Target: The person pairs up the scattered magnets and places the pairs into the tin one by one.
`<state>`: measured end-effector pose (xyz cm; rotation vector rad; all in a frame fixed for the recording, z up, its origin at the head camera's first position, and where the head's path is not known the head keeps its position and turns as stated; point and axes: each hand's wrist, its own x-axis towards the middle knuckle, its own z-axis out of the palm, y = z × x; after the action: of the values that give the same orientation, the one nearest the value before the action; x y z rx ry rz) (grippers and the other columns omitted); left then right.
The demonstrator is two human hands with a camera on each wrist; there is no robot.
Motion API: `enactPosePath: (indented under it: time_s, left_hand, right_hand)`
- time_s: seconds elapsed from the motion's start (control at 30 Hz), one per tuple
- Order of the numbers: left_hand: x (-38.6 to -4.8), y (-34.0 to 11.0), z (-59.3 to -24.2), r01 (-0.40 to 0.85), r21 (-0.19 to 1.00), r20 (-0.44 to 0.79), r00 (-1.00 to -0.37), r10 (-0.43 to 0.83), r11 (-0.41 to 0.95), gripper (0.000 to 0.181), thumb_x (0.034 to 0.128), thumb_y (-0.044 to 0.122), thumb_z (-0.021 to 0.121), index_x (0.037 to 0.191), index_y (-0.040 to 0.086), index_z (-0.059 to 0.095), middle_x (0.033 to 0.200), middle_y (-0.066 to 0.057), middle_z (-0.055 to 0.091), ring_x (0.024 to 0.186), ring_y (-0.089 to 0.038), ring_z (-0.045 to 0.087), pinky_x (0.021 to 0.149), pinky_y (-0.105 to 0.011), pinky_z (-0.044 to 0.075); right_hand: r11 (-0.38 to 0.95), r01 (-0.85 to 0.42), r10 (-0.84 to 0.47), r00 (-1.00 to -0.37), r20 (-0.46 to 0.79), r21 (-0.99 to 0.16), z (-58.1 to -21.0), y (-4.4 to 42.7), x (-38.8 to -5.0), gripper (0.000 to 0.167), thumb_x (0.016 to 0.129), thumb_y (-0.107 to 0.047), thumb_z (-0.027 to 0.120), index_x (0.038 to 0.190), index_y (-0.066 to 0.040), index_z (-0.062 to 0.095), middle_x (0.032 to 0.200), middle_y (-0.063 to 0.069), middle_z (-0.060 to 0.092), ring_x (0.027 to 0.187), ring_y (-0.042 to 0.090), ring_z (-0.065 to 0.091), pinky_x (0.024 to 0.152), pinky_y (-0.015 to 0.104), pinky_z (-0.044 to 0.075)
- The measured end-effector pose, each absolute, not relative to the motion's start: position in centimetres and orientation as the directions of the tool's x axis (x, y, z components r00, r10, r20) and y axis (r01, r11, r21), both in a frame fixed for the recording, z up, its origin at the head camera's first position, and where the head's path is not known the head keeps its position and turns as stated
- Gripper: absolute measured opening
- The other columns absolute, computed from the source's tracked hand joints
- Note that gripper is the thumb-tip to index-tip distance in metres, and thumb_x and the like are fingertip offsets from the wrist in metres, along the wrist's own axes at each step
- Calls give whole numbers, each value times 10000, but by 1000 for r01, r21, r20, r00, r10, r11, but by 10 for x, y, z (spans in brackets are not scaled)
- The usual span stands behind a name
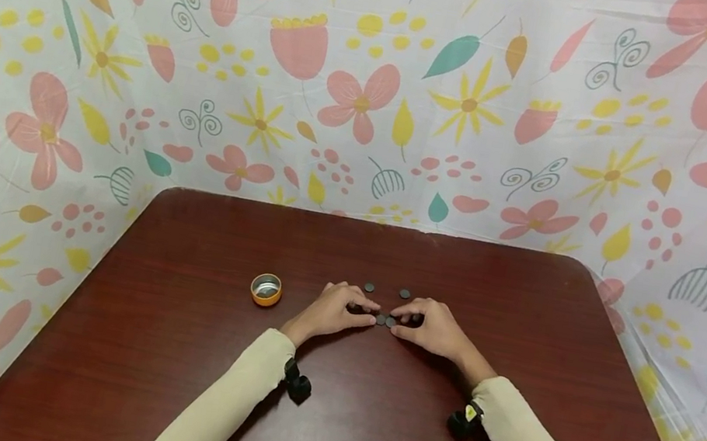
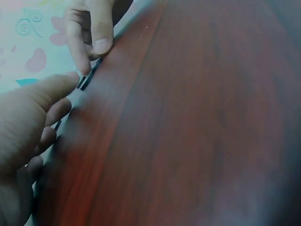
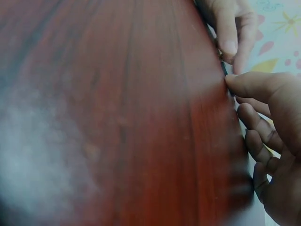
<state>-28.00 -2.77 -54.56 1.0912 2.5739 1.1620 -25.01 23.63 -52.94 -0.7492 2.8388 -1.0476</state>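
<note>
Two small dark round discs (image 1: 381, 320) lie side by side between my hands, seen edge-on as thin dark slivers in the left wrist view. My left hand (image 1: 341, 308) holds the left disc at its edge with thumb and forefinger. From the other side, my right hand (image 1: 435, 329) grips the right disc (image 1: 391, 322) the same way. The discs' exact contact with each fingertip is too small to make out. In the right wrist view, the right thumb (image 3: 249, 84) reaches a dark edge opposite the left hand's fingertips.
Beyond the hands lie two more dark discs, one on the left (image 1: 369, 287) and one on the right (image 1: 404, 293). A small round orange-rimmed tin (image 1: 266, 289) stands left of my left hand. The brown table (image 1: 201, 241) ends at a flowered cloth (image 1: 360, 103).
</note>
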Motion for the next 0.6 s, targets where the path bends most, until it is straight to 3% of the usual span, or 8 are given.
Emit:
enactPosePath:
  time_s: [0.17, 0.3, 0.47, 0.6]
  left_hand:
    - [-275, -43, -539, 554, 734, 181, -717, 673, 394, 490, 969, 460, 694, 1384, 200, 671, 1304, 103, 676, 1165, -124, 582, 1095, -481, 413]
    - [-265, -56, -524, 531, 754, 180, -733, 656, 386, 544, 961, 493, 691, 1413, 193, 644, 1332, 56, 672, 1205, -145, 602, 1031, -430, 494]
    - [-254, -79, -502, 528, 764, 242, -767, 594, 371, 505, 948, 478, 717, 1407, 282, 637, 1325, 14, 678, 1210, -186, 614, 1013, -482, 503]
    - [-251, -105, -493, 537, 744, 293, -797, 528, 398, 497, 926, 470, 748, 1397, 371, 623, 1384, 90, 633, 1294, -154, 569, 1046, -510, 484]
  right_hand:
    - [642, -445, -468, -873, 141, -624, -526, 242, -252, 280, 871, -278, 843, 1129, -183, 798, 955, -71, 715, 879, 119, 644, 746, 319, 523]
    - [621, -460, -472, -866, 166, -635, -520, 246, -256, 304, 870, -275, 846, 1139, -142, 794, 983, -51, 730, 886, 139, 662, 748, 346, 547]
    - [629, -473, -462, -866, 193, -617, -513, 245, -261, 323, 866, -296, 848, 1139, -133, 799, 1012, -38, 720, 897, 158, 649, 762, 383, 538]
    - [631, -477, -468, -863, 191, -612, -511, 239, -263, 346, 866, -332, 844, 1151, -142, 798, 1050, -44, 718, 951, 152, 654, 795, 394, 550]
